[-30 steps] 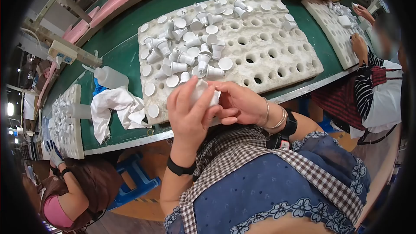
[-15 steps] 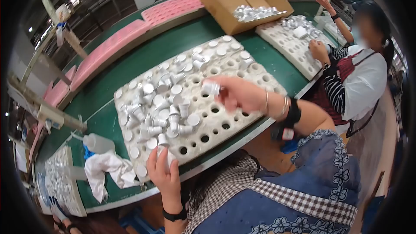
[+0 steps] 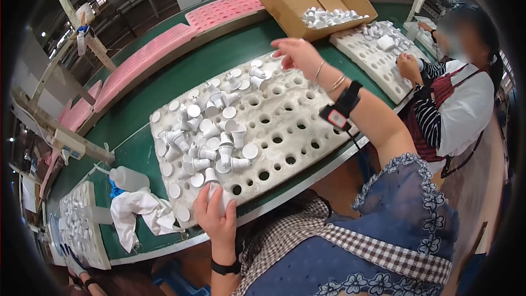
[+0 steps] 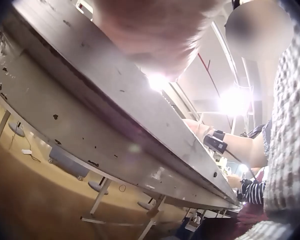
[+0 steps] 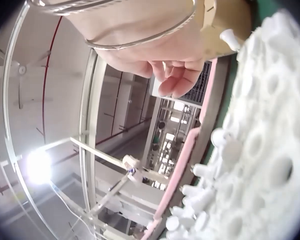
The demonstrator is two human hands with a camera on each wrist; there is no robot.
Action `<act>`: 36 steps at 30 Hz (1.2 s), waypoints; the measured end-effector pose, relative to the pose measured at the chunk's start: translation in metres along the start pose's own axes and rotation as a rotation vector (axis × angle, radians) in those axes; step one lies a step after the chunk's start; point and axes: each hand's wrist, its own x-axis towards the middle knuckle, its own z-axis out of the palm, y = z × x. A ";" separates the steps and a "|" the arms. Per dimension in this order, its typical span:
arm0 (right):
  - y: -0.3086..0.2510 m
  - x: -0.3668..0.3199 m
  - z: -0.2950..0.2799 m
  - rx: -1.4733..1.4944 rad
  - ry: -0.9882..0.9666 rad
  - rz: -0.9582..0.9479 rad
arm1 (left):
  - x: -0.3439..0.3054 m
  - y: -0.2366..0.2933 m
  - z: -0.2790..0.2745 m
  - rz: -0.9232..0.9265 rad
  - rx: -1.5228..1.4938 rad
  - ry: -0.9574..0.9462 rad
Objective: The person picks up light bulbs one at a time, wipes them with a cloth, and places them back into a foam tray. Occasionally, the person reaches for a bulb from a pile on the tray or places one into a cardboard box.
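Observation:
My left hand (image 3: pixel 216 216) is at the near edge of a pale perforated board (image 3: pixel 279 145), its thumb and fingers curled round a white crumpled cloth (image 3: pixel 223 196), mostly hidden by the hand. My right hand (image 3: pixel 300 55) hovers over the board's far edge with fingers loosely bent and nothing visible in them; the right wrist view shows the same fingers (image 5: pixel 175 82) hanging loosely. White cup-shaped parts (image 3: pixel 226 151) with round flat ends lie heaped and standing on the board's left half. Several holes show on its right half.
A cardboard box (image 3: pixel 315 0) of similar parts stands at the back, near a second board (image 3: pixel 378 60) where another person works. Pink perforated strips (image 3: pixel 148 60) line the far side. A plastic bottle (image 3: pixel 129 178) and a white rag (image 3: pixel 142 214) lie at left.
Both hands were together at the white cloth; then they parted. My right hand carried a white cup-shaped part over the board, moved to its far edge, and no longer shows it.

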 end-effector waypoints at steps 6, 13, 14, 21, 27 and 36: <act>0.035 -0.027 0.026 -0.201 -0.080 0.007 | -0.001 -0.003 0.004 0.050 0.022 0.007; 0.043 0.009 -0.090 -1.197 0.506 -0.149 | -0.004 -0.006 0.008 0.053 0.059 0.043; 0.040 0.007 -0.107 -1.367 0.543 0.010 | -0.004 -0.006 0.007 0.053 0.069 0.034; 0.075 0.006 -0.167 -1.562 0.318 0.431 | -0.005 -0.007 0.007 0.063 0.127 0.008; 0.067 -0.006 -0.198 -1.407 0.415 0.170 | -0.007 -0.008 0.010 0.079 0.163 0.024; -0.021 0.043 -0.172 -1.195 0.496 -0.360 | -0.004 -0.004 0.009 0.100 0.202 0.004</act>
